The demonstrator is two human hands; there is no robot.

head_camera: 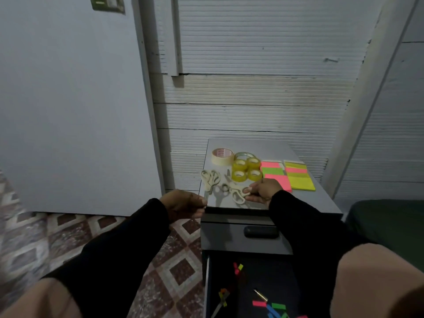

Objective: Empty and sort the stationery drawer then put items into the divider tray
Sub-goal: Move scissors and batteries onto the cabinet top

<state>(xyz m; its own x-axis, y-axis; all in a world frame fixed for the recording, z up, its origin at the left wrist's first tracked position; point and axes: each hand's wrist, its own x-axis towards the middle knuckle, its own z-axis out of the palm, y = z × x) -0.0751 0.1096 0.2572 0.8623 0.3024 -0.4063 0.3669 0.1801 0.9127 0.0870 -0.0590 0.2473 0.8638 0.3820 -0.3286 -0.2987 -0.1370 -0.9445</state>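
Observation:
On top of the grey cabinet lie a masking tape roll, several clear yellow tape rolls, neon sticky note pads and cream-handled scissors. My right hand grips the handle of one pair of scissors near the front edge. A second pair of scissors lies at the top's left edge. My left hand hovers beside that edge, fingers curled; I cannot tell if it holds anything. Below, the open drawer holds coloured clips, sticky flags and a pen.
A closed upper drawer with a black handle sits above the open one. A white door stands to the left, patterned floor tiles lie below it, and a dark green seat is on the right. My knees fill the lower corners.

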